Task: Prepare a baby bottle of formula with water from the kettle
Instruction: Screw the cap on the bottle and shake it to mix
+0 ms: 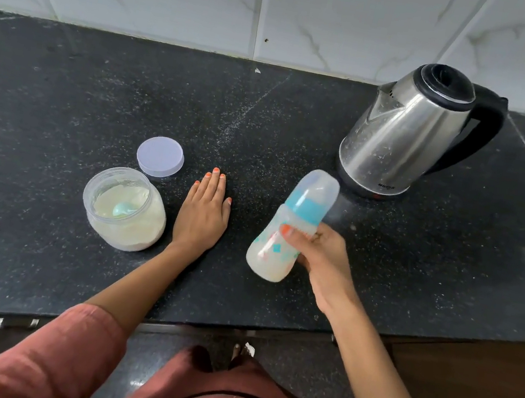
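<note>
Gripped the capped baby bottle (297, 218) — tilted, milky inside — with the right hand (320, 260), above the counter (63, 96) near the kettle (407, 132). Rested the left hand (203, 213) spread flat beside the formula jar (123, 210). For mixing, probably needed snug collar, short firm swings.

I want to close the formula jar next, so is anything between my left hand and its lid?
Nothing visible. Only bare countertop lies between the left hand and the lid, which sits just beyond the open formula jar. The right hand holds the baby bottle, well clear.
</note>
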{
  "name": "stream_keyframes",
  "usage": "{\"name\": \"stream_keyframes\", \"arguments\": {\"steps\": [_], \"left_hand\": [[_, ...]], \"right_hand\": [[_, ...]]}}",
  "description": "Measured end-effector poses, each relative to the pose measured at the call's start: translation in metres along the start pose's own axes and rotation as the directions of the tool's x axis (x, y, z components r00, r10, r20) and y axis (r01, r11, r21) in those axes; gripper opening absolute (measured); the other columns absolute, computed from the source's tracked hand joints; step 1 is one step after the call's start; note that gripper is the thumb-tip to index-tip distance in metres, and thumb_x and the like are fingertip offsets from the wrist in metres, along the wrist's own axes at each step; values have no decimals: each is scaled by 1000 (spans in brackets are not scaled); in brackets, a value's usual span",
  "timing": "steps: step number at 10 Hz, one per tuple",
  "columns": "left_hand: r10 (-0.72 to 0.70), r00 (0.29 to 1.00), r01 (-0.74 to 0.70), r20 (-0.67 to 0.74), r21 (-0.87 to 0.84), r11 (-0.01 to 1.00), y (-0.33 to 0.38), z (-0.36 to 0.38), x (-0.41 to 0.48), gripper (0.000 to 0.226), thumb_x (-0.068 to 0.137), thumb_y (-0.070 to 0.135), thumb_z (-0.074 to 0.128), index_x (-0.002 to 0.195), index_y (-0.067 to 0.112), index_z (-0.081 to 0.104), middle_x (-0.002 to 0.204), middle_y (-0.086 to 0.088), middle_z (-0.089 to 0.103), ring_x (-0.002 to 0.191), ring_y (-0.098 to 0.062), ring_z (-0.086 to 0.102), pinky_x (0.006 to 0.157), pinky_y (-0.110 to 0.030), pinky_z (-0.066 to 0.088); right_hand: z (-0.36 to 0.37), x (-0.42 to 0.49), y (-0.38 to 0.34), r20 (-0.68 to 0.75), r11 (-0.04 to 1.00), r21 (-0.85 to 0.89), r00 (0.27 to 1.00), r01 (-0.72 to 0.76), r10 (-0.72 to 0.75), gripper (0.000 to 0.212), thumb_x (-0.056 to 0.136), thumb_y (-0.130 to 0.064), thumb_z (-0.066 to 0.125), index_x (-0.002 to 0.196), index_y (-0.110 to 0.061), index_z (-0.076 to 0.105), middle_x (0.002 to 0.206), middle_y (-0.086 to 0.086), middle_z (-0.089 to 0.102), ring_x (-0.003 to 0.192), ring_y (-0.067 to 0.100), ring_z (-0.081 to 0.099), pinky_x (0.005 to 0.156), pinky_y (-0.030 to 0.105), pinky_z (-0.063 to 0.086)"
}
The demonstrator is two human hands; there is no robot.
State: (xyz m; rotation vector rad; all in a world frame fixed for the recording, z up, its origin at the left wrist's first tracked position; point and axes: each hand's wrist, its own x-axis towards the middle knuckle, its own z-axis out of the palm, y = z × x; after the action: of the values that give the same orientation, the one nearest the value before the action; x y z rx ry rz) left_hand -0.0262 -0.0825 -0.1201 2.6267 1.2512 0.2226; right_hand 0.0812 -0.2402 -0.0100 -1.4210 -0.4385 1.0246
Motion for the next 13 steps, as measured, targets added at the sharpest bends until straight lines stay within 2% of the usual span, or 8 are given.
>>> {"name": "stream_keyframes", "arguments": {"steps": [1,2,4,6,8,10,12,13], "left_hand": [[1,1000,-1,-4,-8,1000,0,0,0,52,101,29,22,146,4,13,155,-10,9,144,-21,7,117,-33,5],[3,1000,-3,-13,-16,1000,0,0,0,51,101,27,24,145,3,15,155,-11,11,144,-22,9,117,-34,6],[2,1000,-2,-8,-12,1000,1,-1,0,52,101,28,23,145,4,14,155,-11,10,144,-22,8,117,-33,5],[5,1000,-5,-9,-11,1000,0,-1,-1,51,101,28,23,145,4,14,155,-11,11,144,-22,8,117,-34,6],[5,1000,-5,-5,-10,1000,1,-2,0,52,101,28,22,146,4,13,155,-10,10,144,-21,7,117,-33,5],[4,1000,-4,-12,-9,1000,0,-1,-1,51,101,28,23,145,4,14,155,-11,10,144,-22,8,116,-33,5],[2,1000,-2,-5,-13,1000,0,-1,0,52,101,29,22,146,5,13,155,-10,9,144,-21,7,116,-33,5],[5,1000,-5,-18,-22,1000,1,-1,0,51,101,27,24,145,3,16,155,-12,12,144,-23,10,116,-34,6]], "right_hand": [[-4,4,-5,-70,997,56,996,55,-52,17,75,-5,66,87,-17,65,82,-6,72,82,7,66,76,24,54],[-6,16,-11,-244,904,410,970,120,-17,13,85,-11,57,95,-20,61,95,-3,67,89,9,65,81,28,54],[-2,0,4,-10,1000,6,1000,6,-6,30,57,-16,76,85,-17,66,79,-5,73,81,8,67,81,31,53],[-10,17,-8,-243,863,495,970,102,25,16,84,-15,58,99,-16,60,96,-2,68,86,8,67,74,24,57],[-6,0,-3,-22,998,67,1000,-19,20,25,64,-18,67,89,-17,65,87,-3,70,88,11,65,77,26,55],[-3,16,-7,-281,836,531,959,139,20,14,87,-14,55,100,-16,60,102,1,66,91,11,63,75,25,56],[3,-4,8,-59,999,51,998,17,-14,20,68,-7,69,85,-15,66,75,-6,72,77,6,66,74,24,55],[-2,9,-2,-208,912,400,978,93,-9,14,76,-12,63,90,-17,63,81,-7,72,79,5,67,74,24,56]]}}
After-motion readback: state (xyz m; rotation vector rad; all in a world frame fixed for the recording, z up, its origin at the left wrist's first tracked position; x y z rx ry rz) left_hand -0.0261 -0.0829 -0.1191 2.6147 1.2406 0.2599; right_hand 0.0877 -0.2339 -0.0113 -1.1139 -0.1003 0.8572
